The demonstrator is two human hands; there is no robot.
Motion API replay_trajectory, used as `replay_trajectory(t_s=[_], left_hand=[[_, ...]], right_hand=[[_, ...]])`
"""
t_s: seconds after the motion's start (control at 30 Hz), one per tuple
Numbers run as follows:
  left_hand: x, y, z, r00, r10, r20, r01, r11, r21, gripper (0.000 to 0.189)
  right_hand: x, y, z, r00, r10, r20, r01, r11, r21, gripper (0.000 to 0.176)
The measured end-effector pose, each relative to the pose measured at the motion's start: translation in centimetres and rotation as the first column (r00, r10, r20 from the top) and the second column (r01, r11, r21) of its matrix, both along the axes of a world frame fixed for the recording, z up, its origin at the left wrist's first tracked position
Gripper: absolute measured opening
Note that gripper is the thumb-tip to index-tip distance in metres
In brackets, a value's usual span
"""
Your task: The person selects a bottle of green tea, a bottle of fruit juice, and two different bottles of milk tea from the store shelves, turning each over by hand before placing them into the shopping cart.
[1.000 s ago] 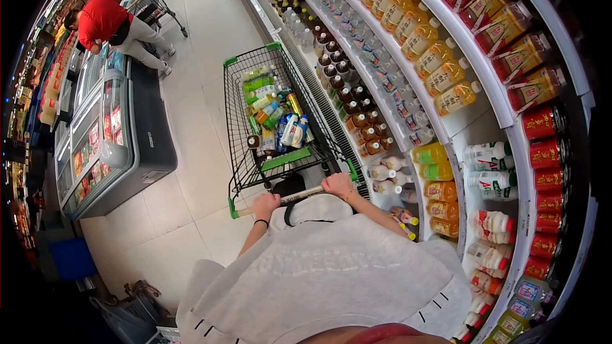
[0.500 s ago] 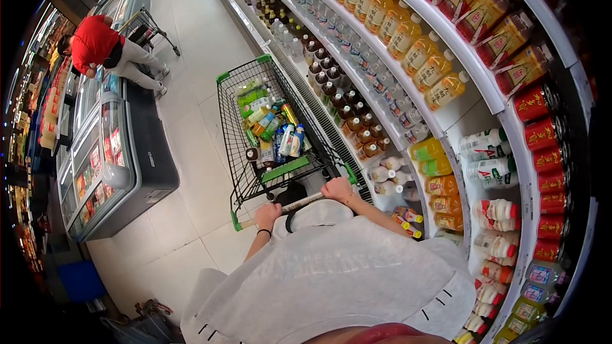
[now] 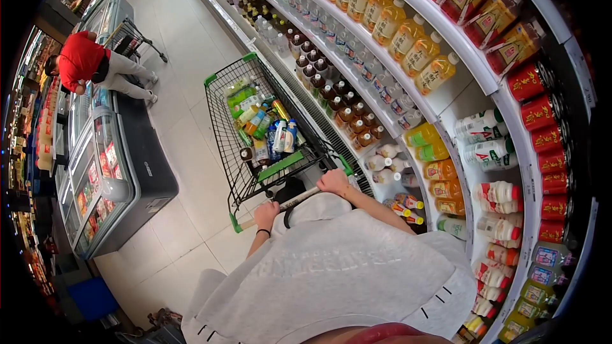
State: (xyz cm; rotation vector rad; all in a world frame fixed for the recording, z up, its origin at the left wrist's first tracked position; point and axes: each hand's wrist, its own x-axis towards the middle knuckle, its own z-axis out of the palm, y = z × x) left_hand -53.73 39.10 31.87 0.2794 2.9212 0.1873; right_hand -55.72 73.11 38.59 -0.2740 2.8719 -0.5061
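The wire shopping cart point(image 3: 220, 130) stands in the aisle point(image 3: 182, 153) just beside the drink shelves point(image 3: 389, 111), looks stiff and rather heavy with its bottles point(image 3: 280, 135), and is best held at the handle bar point(image 3: 298, 199), where the left hand point(image 3: 266, 215) and the right hand point(image 3: 334, 181) both clench their fingers.

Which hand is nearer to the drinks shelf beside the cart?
Right. The right hand grips the cart handle at the end beside the drinks shelf; the left hand grips the far end.

Supermarket aisle; drink shelves point(image 3: 408, 44), trolley point(image 3: 255, 127), freezer chest point(image 3: 108, 172)
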Motion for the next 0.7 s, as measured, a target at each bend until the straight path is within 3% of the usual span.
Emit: replay_trajectory(t_s=[0.07,0.17,0.57,0.7], left_hand=[[0.0,-0.1,0.0,1.0,-0.006,0.013,0.006,1.0,0.004,0.039],[-0.2,-0.1,0.7,0.996,0.005,0.084,-0.009,0.999,0.041,0.05],[-0.4,1.0,3.5,0.989,0.088,0.123,-0.093,0.995,0.041,0.05],[-0.3,0.2,1.1,0.995,0.031,0.098,-0.033,0.999,0.023,0.05]], right_hand=[[0.1,0.0,-0.4,0.994,-0.007,-0.107,0.003,0.999,-0.037,0.046],[0.0,-0.1,-0.3,0.995,-0.006,-0.096,0.004,1.0,-0.027,0.045],[0.1,-0.1,-0.4,0.995,-0.009,-0.1,0.007,1.0,-0.027,0.046],[0.1,-0.1,-0.7,0.997,-0.013,-0.073,0.013,1.0,-0.007,0.046]])
